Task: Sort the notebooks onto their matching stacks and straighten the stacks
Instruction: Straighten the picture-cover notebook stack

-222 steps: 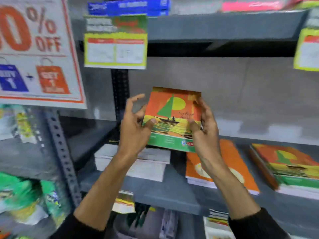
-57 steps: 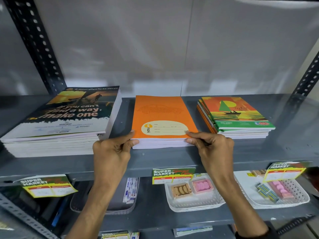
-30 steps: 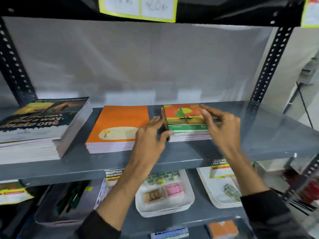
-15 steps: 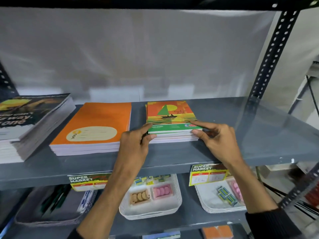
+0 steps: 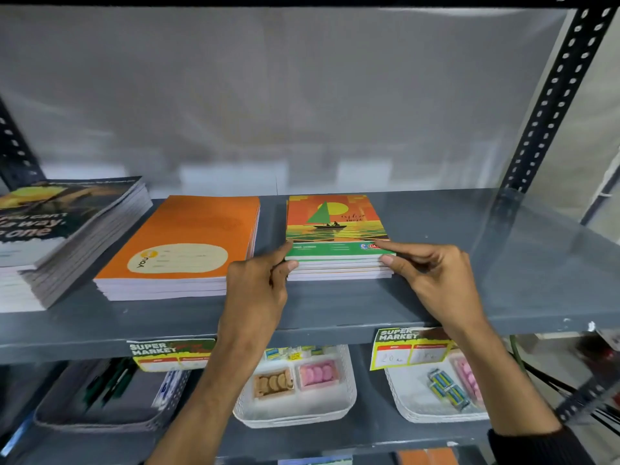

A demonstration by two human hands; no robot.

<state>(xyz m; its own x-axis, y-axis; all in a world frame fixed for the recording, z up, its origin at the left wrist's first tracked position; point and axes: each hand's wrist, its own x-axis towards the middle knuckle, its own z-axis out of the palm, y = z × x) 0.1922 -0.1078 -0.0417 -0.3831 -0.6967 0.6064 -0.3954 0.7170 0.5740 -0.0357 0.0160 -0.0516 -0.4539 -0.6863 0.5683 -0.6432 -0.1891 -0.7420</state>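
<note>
Three notebook stacks lie on the grey shelf (image 5: 503, 263). A tall stack with dark covers (image 5: 63, 229) is at the left, a plain orange stack (image 5: 188, 239) in the middle, and a sailboat-cover stack (image 5: 335, 223) at the right. My left hand (image 5: 261, 283) pinches the sailboat stack's front left corner, finger on top and thumb against the edge. My right hand (image 5: 432, 276) pinches its front right corner in the same way. The sailboat stack sits squared, resting on the shelf.
Perforated black uprights (image 5: 553, 95) frame the shelf at right and left. Price tags (image 5: 409, 347) hang from the shelf's front edge. Below, white baskets (image 5: 295, 407) hold erasers and small items, and a grey tray (image 5: 100, 407) holds pens.
Both hands went from the orange stack to the sailboat stack, squared its sides, then settled on its two front corners. In the last half second they barely moved.
</note>
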